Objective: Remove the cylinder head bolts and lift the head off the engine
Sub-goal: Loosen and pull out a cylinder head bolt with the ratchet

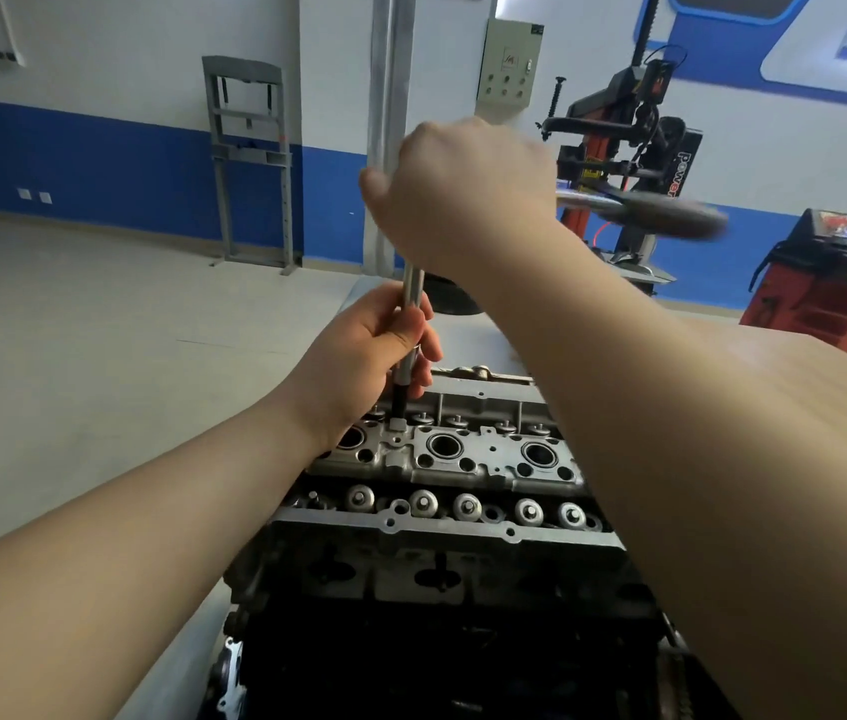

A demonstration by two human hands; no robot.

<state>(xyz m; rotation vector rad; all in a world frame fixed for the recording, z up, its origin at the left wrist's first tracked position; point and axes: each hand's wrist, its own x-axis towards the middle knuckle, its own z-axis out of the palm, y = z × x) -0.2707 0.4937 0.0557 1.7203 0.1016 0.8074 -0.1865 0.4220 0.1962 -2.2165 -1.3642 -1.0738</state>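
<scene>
The grey aluminium cylinder head (442, 517) sits on the dark engine block (437, 662) in front of me, with round plug wells and valve tops showing. A long steel extension bar (412, 288) stands upright with its black socket down in the head's far left corner. My left hand (374, 350) grips the lower part of that bar. My right hand (458, 194) grips the top of the tool, and the ratchet handle (660, 213) sticks out to the right, blurred.
The engine stands on a white bench (473, 335). Behind it are a grey lift post (390, 106), a grey press frame (250, 163) by the blue-and-white wall, a black and red tyre changer (619, 148) and a red machine (837, 293) at the right.
</scene>
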